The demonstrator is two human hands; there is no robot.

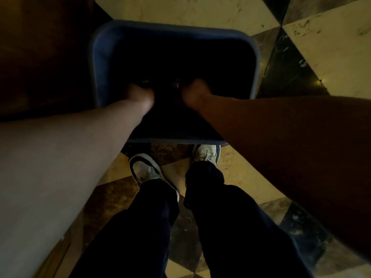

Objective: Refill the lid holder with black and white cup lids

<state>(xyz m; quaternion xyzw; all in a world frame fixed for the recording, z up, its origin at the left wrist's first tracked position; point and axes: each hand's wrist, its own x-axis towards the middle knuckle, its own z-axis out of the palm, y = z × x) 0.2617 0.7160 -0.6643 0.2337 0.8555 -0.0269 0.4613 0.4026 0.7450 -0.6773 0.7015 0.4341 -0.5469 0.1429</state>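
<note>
Both my arms reach down into a deep blue bin [104, 47] that stands on the floor in front of my feet. My left hand [138, 93] and my right hand [195, 91] are low inside it, side by side, with their fingers lost in the dark interior. Something small and faintly shiny [177, 84] shows between the two hands, too dim to identify. No cup lids and no lid holder can be made out. What the hands hold, if anything, is hidden.
The floor is a checkered pattern of cream tiles [331, 47] and dark tiles [287, 65]. A dark wooden cabinet or wall [40, 57] runs along the left. My two shoes [144, 171] stand just behind the bin's near rim.
</note>
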